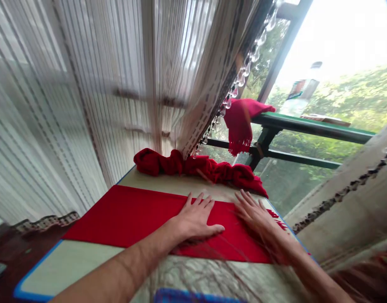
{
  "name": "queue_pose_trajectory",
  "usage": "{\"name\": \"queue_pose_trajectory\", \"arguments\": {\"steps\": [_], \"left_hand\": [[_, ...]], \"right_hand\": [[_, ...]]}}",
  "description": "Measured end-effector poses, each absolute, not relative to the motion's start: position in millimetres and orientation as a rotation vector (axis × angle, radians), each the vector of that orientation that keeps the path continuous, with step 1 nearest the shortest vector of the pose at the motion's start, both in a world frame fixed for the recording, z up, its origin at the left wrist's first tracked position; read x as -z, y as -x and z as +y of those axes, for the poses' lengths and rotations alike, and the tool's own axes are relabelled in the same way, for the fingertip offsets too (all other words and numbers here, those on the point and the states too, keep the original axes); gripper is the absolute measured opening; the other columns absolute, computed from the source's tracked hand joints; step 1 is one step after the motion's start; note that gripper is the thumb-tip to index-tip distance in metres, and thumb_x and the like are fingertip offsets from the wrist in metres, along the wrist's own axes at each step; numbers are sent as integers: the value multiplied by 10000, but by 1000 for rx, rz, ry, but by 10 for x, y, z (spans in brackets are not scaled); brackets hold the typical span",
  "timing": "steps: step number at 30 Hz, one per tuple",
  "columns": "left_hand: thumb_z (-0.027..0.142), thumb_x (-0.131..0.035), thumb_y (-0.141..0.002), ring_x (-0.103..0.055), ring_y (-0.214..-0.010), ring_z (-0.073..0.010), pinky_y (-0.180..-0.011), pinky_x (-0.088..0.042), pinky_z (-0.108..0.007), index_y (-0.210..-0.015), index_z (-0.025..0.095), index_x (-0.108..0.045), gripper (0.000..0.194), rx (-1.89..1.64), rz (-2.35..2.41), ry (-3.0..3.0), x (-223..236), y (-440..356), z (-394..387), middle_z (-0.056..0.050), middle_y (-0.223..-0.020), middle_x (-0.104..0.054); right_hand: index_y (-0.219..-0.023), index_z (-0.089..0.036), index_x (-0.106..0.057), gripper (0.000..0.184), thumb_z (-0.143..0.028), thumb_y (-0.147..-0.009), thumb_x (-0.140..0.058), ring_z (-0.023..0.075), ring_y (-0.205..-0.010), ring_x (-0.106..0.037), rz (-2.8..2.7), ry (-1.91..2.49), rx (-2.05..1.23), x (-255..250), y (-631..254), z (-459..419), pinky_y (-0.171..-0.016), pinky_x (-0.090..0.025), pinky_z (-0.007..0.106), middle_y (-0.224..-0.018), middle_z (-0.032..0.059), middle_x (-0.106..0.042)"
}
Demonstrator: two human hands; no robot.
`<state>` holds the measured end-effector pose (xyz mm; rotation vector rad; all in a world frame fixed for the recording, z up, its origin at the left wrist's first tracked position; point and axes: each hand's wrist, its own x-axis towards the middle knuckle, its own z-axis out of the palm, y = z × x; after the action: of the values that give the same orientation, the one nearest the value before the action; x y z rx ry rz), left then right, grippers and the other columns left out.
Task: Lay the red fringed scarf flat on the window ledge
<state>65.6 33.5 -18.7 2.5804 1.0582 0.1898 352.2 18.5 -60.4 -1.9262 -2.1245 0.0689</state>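
Note:
A red scarf [126,216] lies spread flat across a pale table [76,265] with a blue edge. My left hand [196,216] rests palm down on the scarf with fingers stretched out. My right hand [254,214] lies flat on the scarf's right end, fingers spread, beside its fringe [278,221]. Both hands hold nothing. A second red scarf [193,166] sits bunched along the table's far edge. A third red scarf [242,120] with a fringe hangs over a green railing [313,126].
A striped sheer curtain [101,92] with a row of clear beads [244,71] hangs behind the table. Another curtain [351,202] falls at the right. A window shows green trees outside. Dark wooden floor [16,252] lies at lower left.

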Motion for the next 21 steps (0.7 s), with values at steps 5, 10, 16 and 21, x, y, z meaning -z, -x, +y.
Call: {"name": "queue_pose_trajectory", "arguments": {"steps": [5, 10, 16, 21], "left_hand": [[777, -478, -971, -112, -1666, -359, -1324, -14, -665, -1691, 162, -317, 960, -201, 1062, -2595, 202, -659, 335, -148, -1771, -236], [790, -468, -965, -112, -1664, -370, -1322, -23, -673, -1682, 106, -325, 1001, -178, 1057, -2593, 187, -662, 341, -167, -1768, -230], [783, -469, -967, -111, -1664, -371, -1322, -15, -675, -1682, 117, -330, 986, -181, 1058, -2589, 204, -668, 360, -162, -1768, -239], [783, -469, -970, -100, -1667, -358, -1326, -8, -662, -1689, 125, -315, 986, -177, 1062, -2591, 205, -660, 359, -148, -1773, -218]], "right_hand": [[-1657, -324, -354, 669, -627, -1063, -303, 324, -1665, -186, -2264, 1817, -249, 615, -3216, 70, -1343, -159, 639, -1786, 70, -268], [-1659, -234, -361, 701, -601, -1069, -268, 304, -1666, -182, -2123, 2046, -176, 692, -3665, 9, -1363, -151, 571, -1783, 110, -276], [-1648, -188, -388, 693, -543, -1075, -228, 290, -1664, -205, -1999, 2171, -94, 766, -3989, -10, -1368, -157, 534, -1772, 132, -315], [-1644, -164, -390, 716, -547, -1058, -238, 293, -1667, -199, -1985, 2178, -112, 764, -3933, 9, -1368, -152, 551, -1771, 133, -315]]}}
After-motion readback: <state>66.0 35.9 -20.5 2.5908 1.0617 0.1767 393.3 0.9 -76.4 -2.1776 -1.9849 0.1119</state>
